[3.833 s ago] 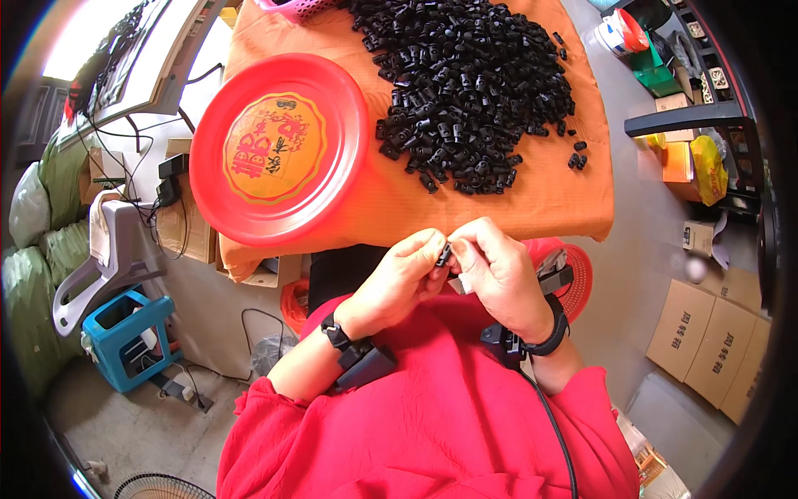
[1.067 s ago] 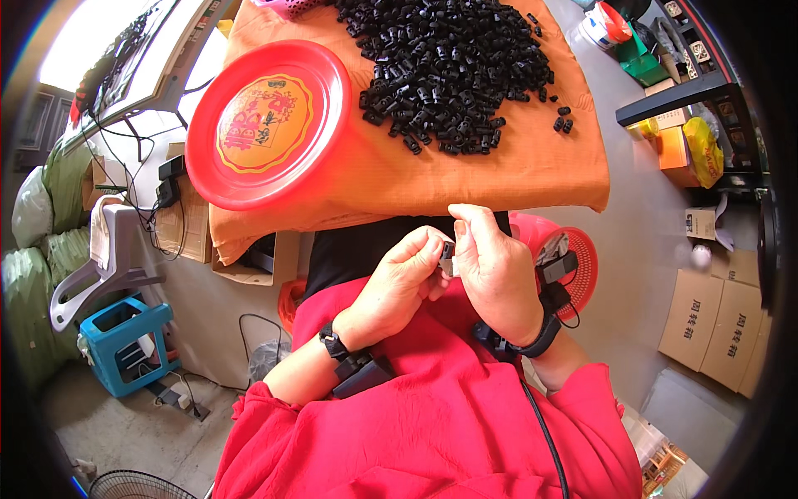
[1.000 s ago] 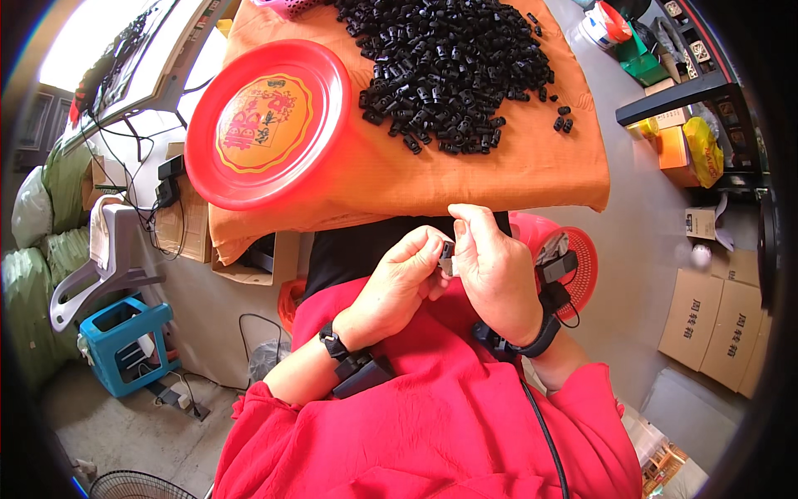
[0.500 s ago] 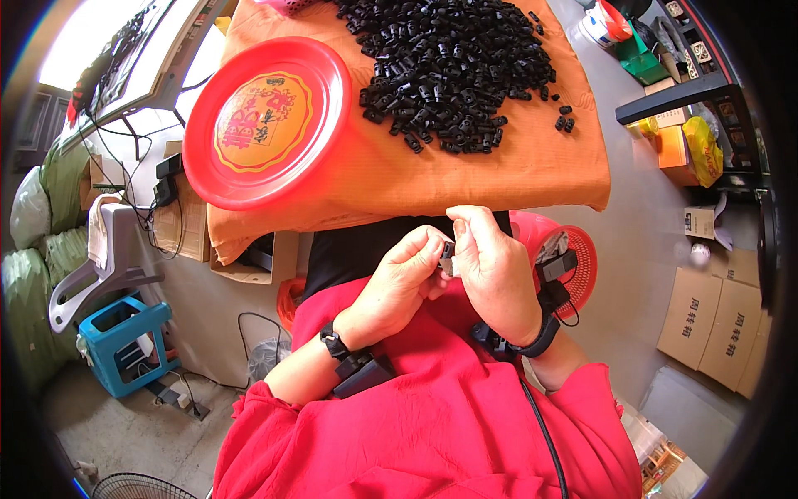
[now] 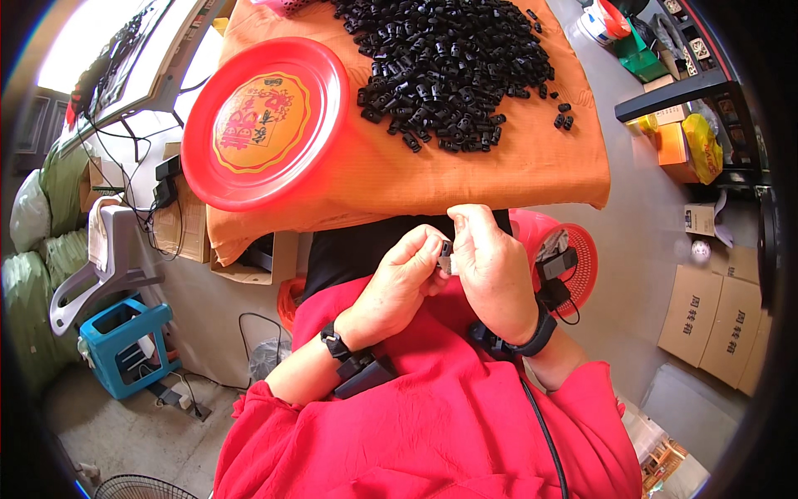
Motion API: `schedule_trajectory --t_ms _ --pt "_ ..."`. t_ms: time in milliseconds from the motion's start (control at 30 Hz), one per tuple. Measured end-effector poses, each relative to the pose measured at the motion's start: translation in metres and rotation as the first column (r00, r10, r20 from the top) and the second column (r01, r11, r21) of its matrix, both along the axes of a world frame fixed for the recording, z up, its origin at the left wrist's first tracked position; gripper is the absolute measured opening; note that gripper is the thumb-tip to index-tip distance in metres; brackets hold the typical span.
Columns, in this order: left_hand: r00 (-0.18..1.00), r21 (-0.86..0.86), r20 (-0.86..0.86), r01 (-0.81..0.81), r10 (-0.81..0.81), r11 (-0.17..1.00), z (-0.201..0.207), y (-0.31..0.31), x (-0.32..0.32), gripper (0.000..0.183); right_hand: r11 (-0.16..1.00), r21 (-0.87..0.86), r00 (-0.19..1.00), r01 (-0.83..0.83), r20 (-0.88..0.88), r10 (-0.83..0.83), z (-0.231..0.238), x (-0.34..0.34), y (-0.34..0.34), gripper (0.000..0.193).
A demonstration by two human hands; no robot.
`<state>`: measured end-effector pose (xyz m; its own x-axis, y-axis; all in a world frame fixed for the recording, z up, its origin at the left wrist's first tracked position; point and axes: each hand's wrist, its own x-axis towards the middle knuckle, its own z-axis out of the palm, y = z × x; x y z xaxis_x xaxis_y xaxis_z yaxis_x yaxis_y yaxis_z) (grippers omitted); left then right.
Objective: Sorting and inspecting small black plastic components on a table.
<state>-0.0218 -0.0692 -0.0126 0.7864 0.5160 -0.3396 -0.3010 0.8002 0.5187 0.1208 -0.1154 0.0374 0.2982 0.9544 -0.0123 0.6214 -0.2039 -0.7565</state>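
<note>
Just past the table's near edge, over my lap, my two hands meet. Between thumb and fingers my left hand (image 5: 403, 279) pinches a small black plastic cord lock (image 5: 446, 248). My right hand (image 5: 492, 264) is closed right beside it, thumb and forefinger pressed together; what those fingertips hold is too small to make out. Some pale greyish material shows between the hands, just below the cord lock. Ahead of them, a big pile of similar black cord locks (image 5: 453, 71) covers the far middle of the orange-covered table (image 5: 399, 187).
A red round plastic tray (image 5: 328, 141) lies on the table's left side. A few loose pieces (image 5: 564, 122) sit right of the pile. Beside my right knee stands a pinkish-red basket (image 5: 586, 274). A blue stool (image 5: 125, 345) is at left, cardboard boxes (image 5: 706, 324) at right.
Both hands stay in nearly the same place, with only a slight shift of the fingers around the cord lock. The pile and tray look the same.
</note>
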Motion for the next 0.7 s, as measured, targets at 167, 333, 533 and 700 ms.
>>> schedule_trajectory --t_ms 167,333,533,700 --pt "1.000 -0.008 0.006 -0.001 0.001 1.000 0.001 0.000 0.001 0.018 0.998 0.063 0.999 -0.002 0.036 0.000 0.000 0.001 -0.001 0.017" --pt "1.000 0.029 -0.008 0.014 -0.014 0.999 0.015 0.000 0.002 0.018 0.992 0.068 0.993 0.108 0.048 -0.112 0.008 0.008 0.002 0.017" --pt "0.999 -0.051 -0.012 0.031 -0.032 0.998 0.016 0.007 0.000 0.020 0.963 0.153 0.973 0.223 -0.102 -0.209 0.012 0.029 0.000 0.013" --pt "0.997 -0.099 0.033 0.078 -0.075 0.992 0.018 0.012 0.003 0.020 0.990 0.082 0.992 0.117 -0.057 -0.113 0.015 0.022 -0.003 0.011"
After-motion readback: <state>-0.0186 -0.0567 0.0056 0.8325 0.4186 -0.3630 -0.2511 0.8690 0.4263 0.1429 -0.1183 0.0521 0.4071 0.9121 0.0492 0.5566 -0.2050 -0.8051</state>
